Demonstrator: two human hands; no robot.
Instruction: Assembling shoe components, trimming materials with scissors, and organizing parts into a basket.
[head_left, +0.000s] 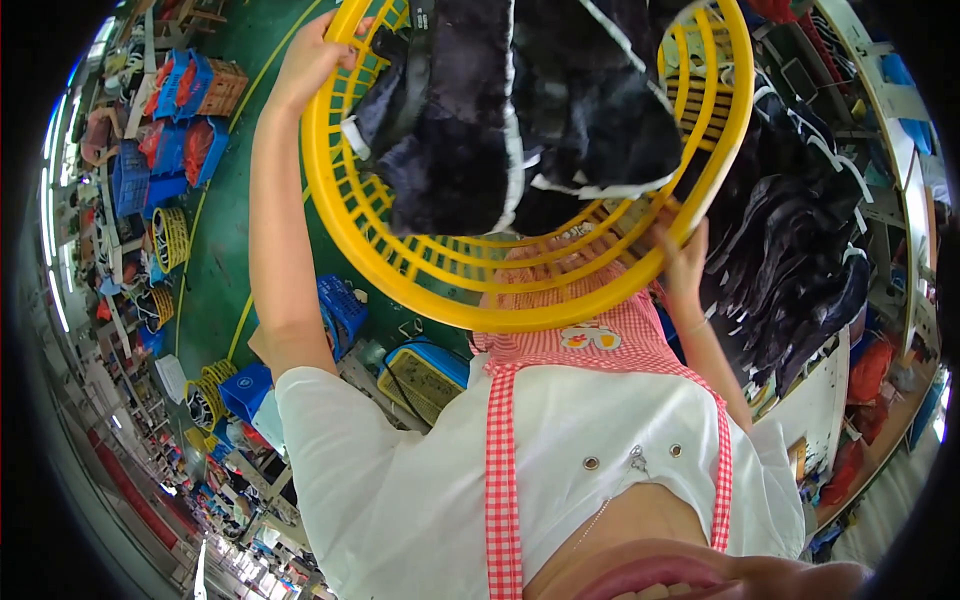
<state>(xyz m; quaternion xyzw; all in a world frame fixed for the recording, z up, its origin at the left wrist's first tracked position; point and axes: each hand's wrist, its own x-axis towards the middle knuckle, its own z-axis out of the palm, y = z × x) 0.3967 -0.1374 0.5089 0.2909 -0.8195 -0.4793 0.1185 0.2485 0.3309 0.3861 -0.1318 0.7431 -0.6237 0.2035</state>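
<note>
In front of my chest is a round yellow plastic basket [440,303] with slatted sides, tilted so that its inside shows. Dark cloth pieces [600,115] with white edges lie in it and hide much of its bottom. At the upper left, my left hand [312,65] is closed round the basket's rim. My right hand [686,262] grips the lower right side, its fingers partly hidden by the rim and slats.
On my right a big heap of dark cloth [785,260] with white edges lies along a worktable [815,405]. Blue crates [185,85] with red bags stand at the far left on the green floor [215,255]. A blue stool-like thing with a yellowish mesh top [420,380] is below the basket.
</note>
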